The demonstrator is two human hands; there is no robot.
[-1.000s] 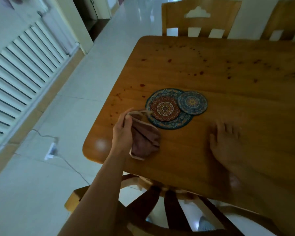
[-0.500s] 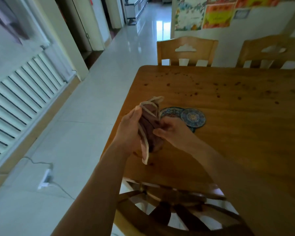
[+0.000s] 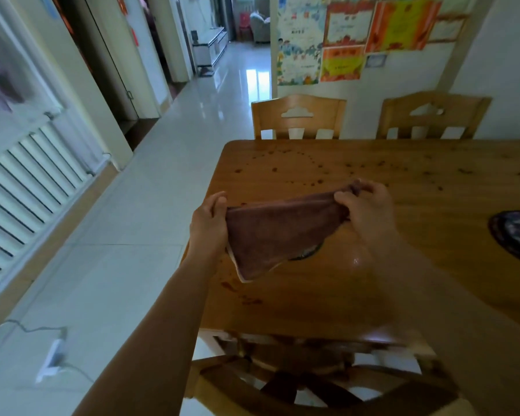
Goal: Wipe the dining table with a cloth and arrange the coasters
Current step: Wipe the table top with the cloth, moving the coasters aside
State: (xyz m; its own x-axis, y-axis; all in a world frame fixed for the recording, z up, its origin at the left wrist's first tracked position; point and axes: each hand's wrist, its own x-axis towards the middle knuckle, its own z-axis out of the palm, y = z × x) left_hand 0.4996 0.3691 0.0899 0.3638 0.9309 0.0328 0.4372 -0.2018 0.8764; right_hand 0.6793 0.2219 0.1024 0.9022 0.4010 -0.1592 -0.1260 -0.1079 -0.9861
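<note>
Notably, dark spots (image 3: 275,169) dot the table (image 3: 433,211).

Bare-armed person. Bare left grip (image 3: 209,223): fingers, knuckles, wrist uncovered. Bare right grip (image 3: 365,210) likewise. Uncovered left forearm (image 3: 174,310) along full visible length. Same for right forearm (image 3: 427,295); near part blurred, large in wide-angle view.
</note>
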